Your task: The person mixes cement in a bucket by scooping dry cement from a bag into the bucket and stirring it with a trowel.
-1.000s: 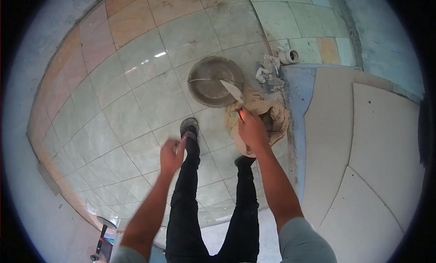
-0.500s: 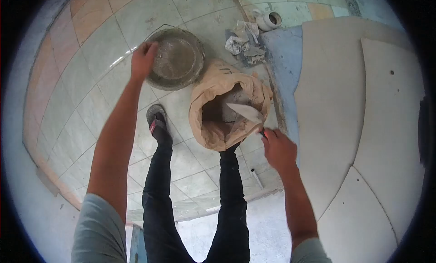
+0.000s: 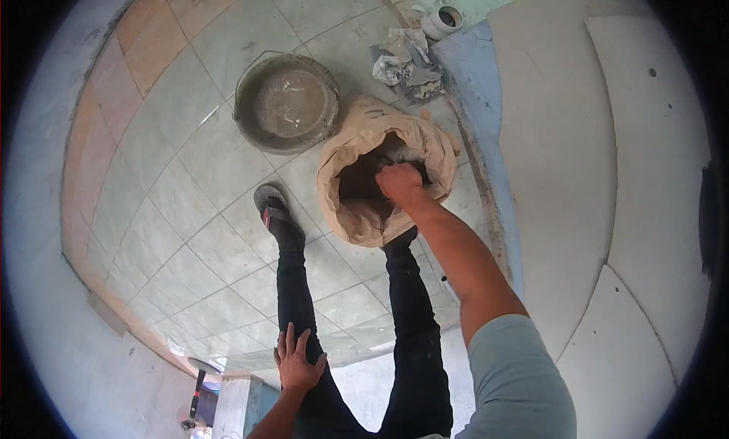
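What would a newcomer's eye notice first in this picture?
The right hand, closed like a fist, reaches into the open brown paper sack at the centre, by the feet. Up-left of it a round grey pan sits on the tiled floor. The left hand rests flat on the thigh, low in the picture.

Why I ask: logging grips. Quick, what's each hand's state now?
Left hand: open, flat on the trouser leg, holding nothing.
Right hand: closed inside the paper sack; contents hidden.
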Available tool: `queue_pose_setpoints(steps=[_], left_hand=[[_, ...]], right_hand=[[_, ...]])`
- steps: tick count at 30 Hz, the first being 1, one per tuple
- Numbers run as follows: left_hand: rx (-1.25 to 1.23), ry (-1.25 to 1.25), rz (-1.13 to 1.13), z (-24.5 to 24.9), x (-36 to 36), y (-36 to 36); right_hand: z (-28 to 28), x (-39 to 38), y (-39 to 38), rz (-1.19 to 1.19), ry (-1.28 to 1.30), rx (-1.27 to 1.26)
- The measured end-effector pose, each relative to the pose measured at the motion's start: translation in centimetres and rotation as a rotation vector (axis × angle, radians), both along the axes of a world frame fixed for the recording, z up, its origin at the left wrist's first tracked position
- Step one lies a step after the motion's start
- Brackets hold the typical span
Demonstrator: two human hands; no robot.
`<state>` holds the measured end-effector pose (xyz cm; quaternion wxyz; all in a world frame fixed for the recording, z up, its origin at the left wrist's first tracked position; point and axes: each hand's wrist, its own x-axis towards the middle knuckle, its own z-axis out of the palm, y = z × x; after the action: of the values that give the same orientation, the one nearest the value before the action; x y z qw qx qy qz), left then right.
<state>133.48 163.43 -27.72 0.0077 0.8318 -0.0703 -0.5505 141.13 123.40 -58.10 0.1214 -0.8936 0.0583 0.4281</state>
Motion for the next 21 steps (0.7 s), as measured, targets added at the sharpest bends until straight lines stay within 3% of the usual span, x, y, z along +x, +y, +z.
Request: queue_pose_setpoints(steps=[2, 7, 10, 17, 21], left_hand=[[0.062, 0.005, -0.078, -1.4, -0.2, -0.2], [0.067, 0.014, -0.113, -2.0, -0.2, 0.4], [0.057, 0.015, -0.133, -2.4, -0.5, 0.7], [0.031, -0.047, -0.09, -2.7, -0.9, 0.8], [0.015, -0.054, -0.06, -3.0, -1.0, 1.3]], right_hand=[[-0.5, -0.3, -0.3, 0.004, -0.012, 0.012], [8.2, 3.7, -2.3, 0.145, 0.024, -0.084], [8.8, 3.2, -1.7, 0.234, -0.11, -0.105], [3.3, 2.2, 0.4, 0.435, 0.032, 0.048], [6.1, 2.1, -2.5, 0.574, 0.099, 0.029]])
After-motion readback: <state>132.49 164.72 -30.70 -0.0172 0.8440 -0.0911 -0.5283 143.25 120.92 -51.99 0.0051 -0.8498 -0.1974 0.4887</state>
